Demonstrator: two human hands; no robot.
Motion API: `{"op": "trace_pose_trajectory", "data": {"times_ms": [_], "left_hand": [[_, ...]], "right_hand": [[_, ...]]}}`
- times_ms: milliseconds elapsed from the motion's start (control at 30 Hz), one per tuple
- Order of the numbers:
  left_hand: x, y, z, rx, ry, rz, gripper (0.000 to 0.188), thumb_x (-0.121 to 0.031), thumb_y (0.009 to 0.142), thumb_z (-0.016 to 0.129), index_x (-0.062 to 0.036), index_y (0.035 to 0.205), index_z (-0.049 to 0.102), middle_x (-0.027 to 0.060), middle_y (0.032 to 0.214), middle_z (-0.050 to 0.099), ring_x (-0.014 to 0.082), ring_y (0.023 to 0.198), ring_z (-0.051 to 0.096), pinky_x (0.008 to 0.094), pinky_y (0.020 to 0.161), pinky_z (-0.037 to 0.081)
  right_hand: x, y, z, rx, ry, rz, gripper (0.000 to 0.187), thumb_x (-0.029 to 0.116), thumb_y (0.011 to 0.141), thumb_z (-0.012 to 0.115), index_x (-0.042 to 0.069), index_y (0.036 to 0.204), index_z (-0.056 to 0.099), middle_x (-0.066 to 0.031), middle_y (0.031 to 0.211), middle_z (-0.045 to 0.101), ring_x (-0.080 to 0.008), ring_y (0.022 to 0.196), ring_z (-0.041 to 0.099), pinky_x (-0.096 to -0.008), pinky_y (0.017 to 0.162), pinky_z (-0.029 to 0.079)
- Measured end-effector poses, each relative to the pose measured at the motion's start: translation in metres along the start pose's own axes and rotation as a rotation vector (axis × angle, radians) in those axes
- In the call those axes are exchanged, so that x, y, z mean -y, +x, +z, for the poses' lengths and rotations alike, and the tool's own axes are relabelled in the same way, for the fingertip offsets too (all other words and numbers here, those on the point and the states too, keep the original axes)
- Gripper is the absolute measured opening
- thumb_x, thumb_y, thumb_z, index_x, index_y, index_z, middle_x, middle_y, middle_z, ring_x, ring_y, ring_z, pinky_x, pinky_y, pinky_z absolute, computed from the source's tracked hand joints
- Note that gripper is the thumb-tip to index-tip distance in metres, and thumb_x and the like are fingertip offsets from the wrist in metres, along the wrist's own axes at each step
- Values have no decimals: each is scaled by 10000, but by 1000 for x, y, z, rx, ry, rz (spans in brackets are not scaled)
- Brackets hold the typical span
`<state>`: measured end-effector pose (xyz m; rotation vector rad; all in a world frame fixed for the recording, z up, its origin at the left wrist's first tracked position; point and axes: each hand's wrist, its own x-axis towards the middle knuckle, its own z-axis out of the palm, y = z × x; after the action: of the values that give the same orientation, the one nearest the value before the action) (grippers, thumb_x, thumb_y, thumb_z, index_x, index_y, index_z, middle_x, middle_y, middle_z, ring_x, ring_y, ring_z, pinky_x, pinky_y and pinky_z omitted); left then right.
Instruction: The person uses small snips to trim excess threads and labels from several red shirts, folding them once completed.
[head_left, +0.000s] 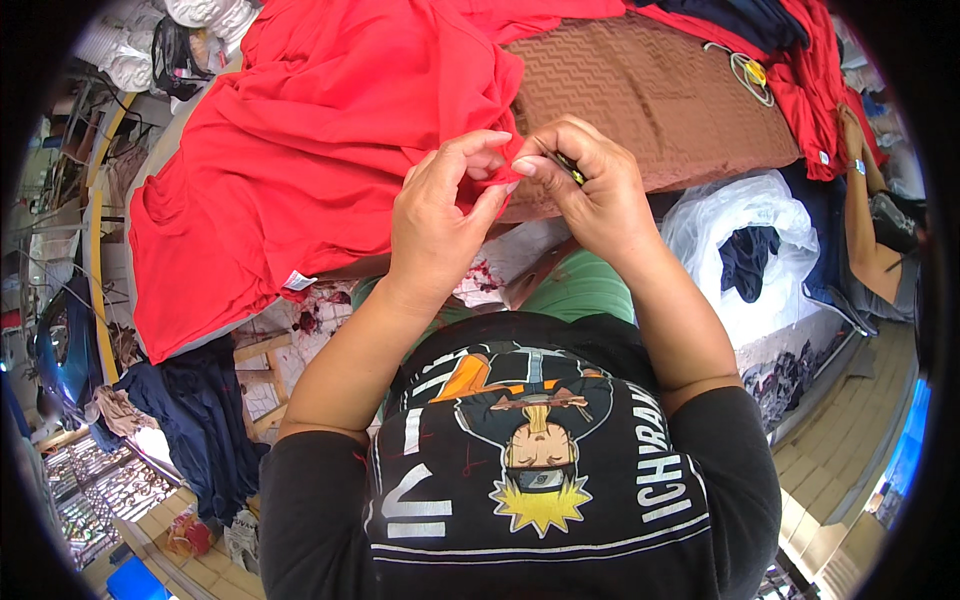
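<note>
A large red garment [330, 130] lies rumpled over the table in front of me, its left part hanging past the near edge. My left hand [440, 215] pinches a bit of its red cloth between thumb and fingers. Close beside it, my right hand [595, 190] is closed, thumb and forefinger pressed together at the cloth's edge. Tucked in the right palm is a small black-and-yellow tool [570, 168], mostly covered by the fingers; its kind cannot be made out. Whether the right fingertips also grip cloth or thread is too small to tell.
Brown patterned cloth [650, 100] covers the tabletop. A coiled pale cord with a yellow piece [752, 75] rests at its far right. Below stands a clear plastic bag [755, 225] with dark cloth. At far right sits another person [875, 230], hand on red fabric. Navy cloth [200, 420] hangs at left.
</note>
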<state>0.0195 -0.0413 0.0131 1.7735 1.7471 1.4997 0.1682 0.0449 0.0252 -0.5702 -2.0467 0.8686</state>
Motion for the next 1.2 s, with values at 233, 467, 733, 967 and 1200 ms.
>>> {"op": "trace_pose_trajectory", "data": {"times_ms": [233, 467, 733, 967, 1200], "left_hand": [[0, -1, 0, -43, -299, -208, 405, -8, 773, 752, -47, 1144, 593, 45, 903, 653, 102, 828, 602, 250, 802, 484], [4, -1, 0, -67, -311, -176, 424, -1, 771, 749, -45, 1157, 578, 48, 918, 652, 103, 819, 599, 246, 792, 484], [-3, -3, -3, -8, -147, -89, 475, 77, 763, 703, -33, 1199, 552, 41, 942, 636, 103, 868, 588, 250, 837, 472], [2, -5, -1, -5, -119, -65, 476, 79, 760, 701, -34, 1198, 552, 41, 933, 639, 103, 856, 589, 246, 825, 476], [0, -5, 0, -3, -141, -133, 240, -81, 780, 744, -58, 1005, 664, 69, 952, 678, 175, 833, 642, 295, 781, 500]], "right_hand": [[13, -1, -25, 41, 146, 254, 237, 204, 849, 728, 3, 939, 642, -39, 792, 647, -105, 768, 596, -283, 701, 493], [8, -9, -23, 89, -109, 31, 280, 112, 776, 739, 32, 1020, 629, -122, 983, 624, -260, 832, 657, -342, 711, 530], [4, -7, -9, 16, -108, -66, 269, 72, 706, 766, 67, 958, 675, -66, 923, 632, -258, 800, 645, -347, 663, 518], [5, -7, -13, -12, -148, -34, 227, 63, 717, 760, 69, 929, 680, -67, 885, 626, -254, 783, 642, -351, 646, 514], [0, -8, -12, 31, -203, -125, 202, 26, 744, 744, 53, 933, 679, -81, 865, 625, -208, 715, 614, -313, 578, 483]]}}
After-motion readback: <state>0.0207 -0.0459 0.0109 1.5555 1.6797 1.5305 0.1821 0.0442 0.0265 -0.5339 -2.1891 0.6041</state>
